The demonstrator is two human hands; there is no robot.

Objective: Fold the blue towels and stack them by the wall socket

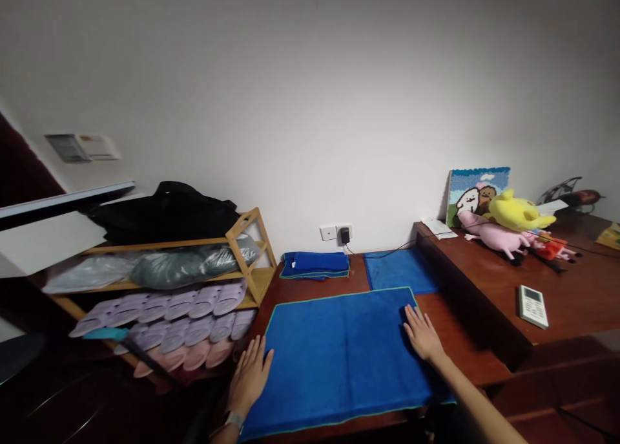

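A blue cloth (pixel 339 360) with a thin green edge lies spread out on the dark red wooden table (pixel 467 340). My left hand (pixel 249 373) rests at the cloth's left edge, fingers stretched out and holding nothing. On the opposite side, my right hand (pixel 422 333) lies flat near the upper right corner, fingers apart. Behind the spread cloth sits a folded stack of blue cloths (pixel 317 264). Another blue cloth (pixel 400 271) lies flat at the back right, partly beneath the spread one.
On the left, a wooden rack (pixel 264 263) bears rows of slippers (pixel 181 307) and a black bag (pixel 169 214). A higher desk (pixel 571 289) at right carries plush toys (pixel 513 211), a picture (pixel 477 189) and a white remote control (pixel 533 306). A black adapter (pixel 345 235) is plugged into the wall.
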